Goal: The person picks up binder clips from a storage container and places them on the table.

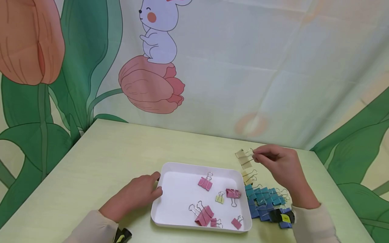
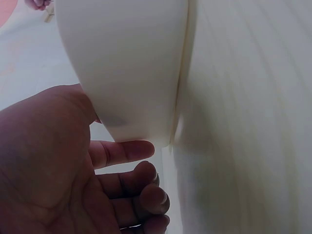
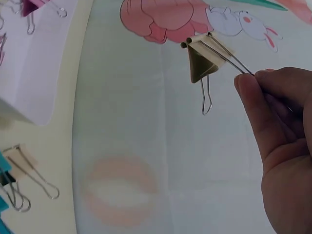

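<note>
My right hand (image 1: 281, 163) pinches a pale yellow binder clip (image 1: 244, 159) by one wire handle, above the table past the tray's far right corner. In the right wrist view the held clip (image 3: 207, 56) shows its triangular end, its other handle pointing down. My left hand (image 1: 135, 193) grips the left side of a white tray (image 1: 177, 192), thumb over the rim. From the left wrist, the index finger (image 2: 124, 152) touches the tray's outer corner. Inside the tray lie several pink binder clips (image 1: 205, 183) and a small yellow-green one (image 1: 219, 197).
Right of the tray sits a cluster of teal clips (image 1: 267, 195) and blue clips (image 1: 258, 212), with another yellow clip (image 1: 247, 177) at its far end. The right forearm passes close beside this cluster. A printed cloth (image 1: 212, 84) hangs behind the table (image 1: 121, 148).
</note>
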Available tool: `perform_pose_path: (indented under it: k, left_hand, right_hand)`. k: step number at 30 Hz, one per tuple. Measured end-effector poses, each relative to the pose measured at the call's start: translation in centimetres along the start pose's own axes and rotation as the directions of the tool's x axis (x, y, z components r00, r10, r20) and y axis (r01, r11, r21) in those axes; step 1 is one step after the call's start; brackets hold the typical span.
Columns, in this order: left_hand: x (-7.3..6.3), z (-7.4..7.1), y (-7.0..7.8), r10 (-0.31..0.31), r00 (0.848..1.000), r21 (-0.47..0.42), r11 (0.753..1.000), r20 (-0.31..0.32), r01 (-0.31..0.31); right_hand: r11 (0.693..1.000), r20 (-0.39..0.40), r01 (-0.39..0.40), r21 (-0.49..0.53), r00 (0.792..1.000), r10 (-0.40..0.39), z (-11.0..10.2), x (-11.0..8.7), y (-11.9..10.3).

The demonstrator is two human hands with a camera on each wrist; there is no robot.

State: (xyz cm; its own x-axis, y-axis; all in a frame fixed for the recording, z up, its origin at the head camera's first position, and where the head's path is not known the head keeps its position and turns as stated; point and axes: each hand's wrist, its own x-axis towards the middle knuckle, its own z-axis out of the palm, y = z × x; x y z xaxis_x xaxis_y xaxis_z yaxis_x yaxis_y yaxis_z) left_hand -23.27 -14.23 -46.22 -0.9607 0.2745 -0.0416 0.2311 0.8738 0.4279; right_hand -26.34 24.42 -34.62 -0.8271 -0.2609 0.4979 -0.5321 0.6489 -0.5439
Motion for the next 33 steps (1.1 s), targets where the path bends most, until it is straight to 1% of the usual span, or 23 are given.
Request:
perform_pose_path:
  k: [4,8,11,15,19,24,28,33]
  left_hand:
    - [0.0,0.0,0.1,0.001,1.000,-0.004,1.000,0.005,-0.001]
    - [0.0,-0.1,0.1,-0.007,1.000,-0.007,1.000,0.017,0.007]
    - [0.0,-0.2,0.2,-0.011,1.000,-0.008,1.000,0.023,0.011]
    - [0.0,-0.3,0.3,-0.008,1.000,-0.014,1.000,0.025,0.009]
    - [0.0,-0.3,0.2,-0.015,0.999,-0.017,1.000,0.031,0.016]
    - [0.1,-0.3,0.2,-0.025,0.999,-0.014,1.000,0.039,0.026]
    - [0.2,-0.2,0.1,-0.020,0.999,-0.017,1.000,0.043,0.020]
    - [0.2,0.0,0.0,-0.014,0.999,-0.016,1.000,0.036,0.015]
  right_hand:
    - [0.996,-0.011,-0.084,-0.026,0.996,0.084,-0.3,-0.2,1.1]
    - [0.984,-0.003,-0.166,-0.067,0.986,0.166,-0.6,-0.5,2.2]
    - [0.969,-0.006,-0.232,-0.089,0.973,0.232,-0.7,-0.6,3.2]
    - [0.946,-0.030,-0.308,-0.102,0.951,0.307,-0.8,-0.7,4.4]
    - [0.933,-0.041,-0.344,-0.109,0.939,0.341,-0.8,-1.0,5.7]
    - [0.917,-0.023,-0.380,-0.125,0.925,0.380,-0.8,-1.4,7.3]
    - [0.897,-0.014,-0.419,-0.139,0.907,0.421,-0.7,-1.8,8.3]
    - [0.876,0.001,-0.456,-0.156,0.887,0.462,-0.4,-2.1,9.0]
